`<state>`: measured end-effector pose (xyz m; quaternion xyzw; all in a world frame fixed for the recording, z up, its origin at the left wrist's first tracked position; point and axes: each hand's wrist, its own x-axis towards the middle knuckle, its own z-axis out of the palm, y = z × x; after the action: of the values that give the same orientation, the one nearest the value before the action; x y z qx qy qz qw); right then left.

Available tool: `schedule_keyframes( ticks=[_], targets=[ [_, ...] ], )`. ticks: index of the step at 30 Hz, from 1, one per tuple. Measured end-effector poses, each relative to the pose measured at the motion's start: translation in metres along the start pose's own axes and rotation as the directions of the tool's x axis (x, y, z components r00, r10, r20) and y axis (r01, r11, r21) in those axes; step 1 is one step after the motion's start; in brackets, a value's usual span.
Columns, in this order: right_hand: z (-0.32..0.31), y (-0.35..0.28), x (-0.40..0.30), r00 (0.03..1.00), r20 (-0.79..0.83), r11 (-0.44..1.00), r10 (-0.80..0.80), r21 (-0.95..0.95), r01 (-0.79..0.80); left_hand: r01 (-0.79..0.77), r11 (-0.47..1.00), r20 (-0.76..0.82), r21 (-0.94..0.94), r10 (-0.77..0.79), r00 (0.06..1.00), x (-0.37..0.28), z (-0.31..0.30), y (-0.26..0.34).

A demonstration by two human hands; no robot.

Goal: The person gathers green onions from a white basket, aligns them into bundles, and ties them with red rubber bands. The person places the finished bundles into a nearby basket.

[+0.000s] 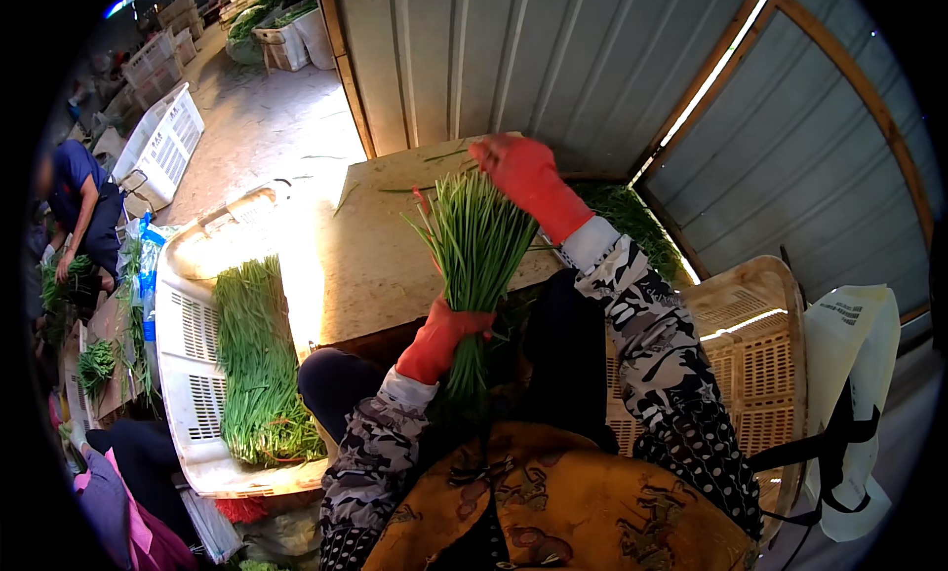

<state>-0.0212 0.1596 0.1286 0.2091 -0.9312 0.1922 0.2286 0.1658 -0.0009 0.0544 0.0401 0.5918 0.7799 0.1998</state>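
My left hand (444, 338), in a red rubber glove, grips a bunch of long green stalks (481, 238) that look like garlic chives. The pale ends fan out upward, while the leafy part hangs below my fist between my knees. My right hand (522, 175), gloved the same way, is at the upper right edge of the bunch with its fingers bent. Whether it pinches a stalk is not clear. A thin red strip (421, 199) shows at the bunch's left side. Under and beyond the bunch is a wooden board (385, 253) with a few loose stalks.
A white plastic crate (189, 349) with laid chives (255, 349) stands to my left. At my right are another crate (763, 349) and a white bag (844, 401). Corrugated metal walls (533, 60) close off the front. People (81, 193) sit at the left, near more crates (167, 142).
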Motion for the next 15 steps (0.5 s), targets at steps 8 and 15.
schedule_keyframes(
  ticks=[8, 15],
  targets=[
    [-0.076, 0.074, -0.022, 0.916, 0.269, 0.781, 0.296, 0.484, -0.395, -0.113, 0.981, 0.063, -0.156, 0.124, 0.990, -0.010, -0.002, 0.002],
    [-0.004, -0.035, -0.131, 0.809, 0.587, 0.147, -0.022, 0.803, -0.578, 0.041, 0.963, 0.067, -0.265, -0.024, 0.997, 0.001, -0.005, -0.008]
  ],
)
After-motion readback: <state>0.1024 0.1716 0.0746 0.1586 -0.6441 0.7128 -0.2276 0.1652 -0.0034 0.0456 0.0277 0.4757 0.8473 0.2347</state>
